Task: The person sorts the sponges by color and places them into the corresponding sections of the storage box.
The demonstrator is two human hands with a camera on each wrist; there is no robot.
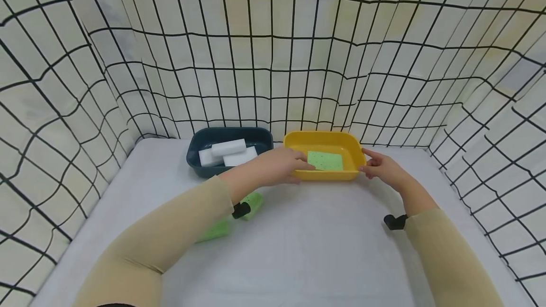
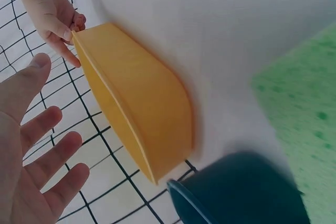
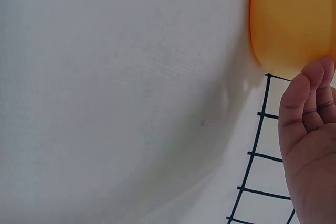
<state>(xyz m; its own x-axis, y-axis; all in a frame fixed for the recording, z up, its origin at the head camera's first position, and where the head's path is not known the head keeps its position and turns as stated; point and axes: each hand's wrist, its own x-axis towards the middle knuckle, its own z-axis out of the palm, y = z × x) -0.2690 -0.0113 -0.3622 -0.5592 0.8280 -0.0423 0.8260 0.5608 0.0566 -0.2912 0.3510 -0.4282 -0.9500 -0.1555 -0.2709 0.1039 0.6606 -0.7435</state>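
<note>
A yellow plastic bin (image 1: 320,175) stands near the back of the table with a speckled green sponge (image 1: 325,160) lying inside. My right hand (image 1: 384,169) grips the bin's right end between thumb and fingers; the right wrist view shows its fingertips (image 3: 296,88) against the outer wall. Over the bin's left edge reaches my left hand (image 1: 281,167), its spread fingers (image 2: 59,153) relaxed and holding nothing. Whether these fingers touch the sponge, I cannot tell from the head view.
Left of the yellow bin, a dark blue bin (image 1: 200,170) contains several white blocks (image 1: 229,148). Two green sponges (image 1: 253,204) lie on the white tabletop (image 1: 307,250), partly behind my left forearm. A black wire grid (image 1: 273,67) borders the back and both sides.
</note>
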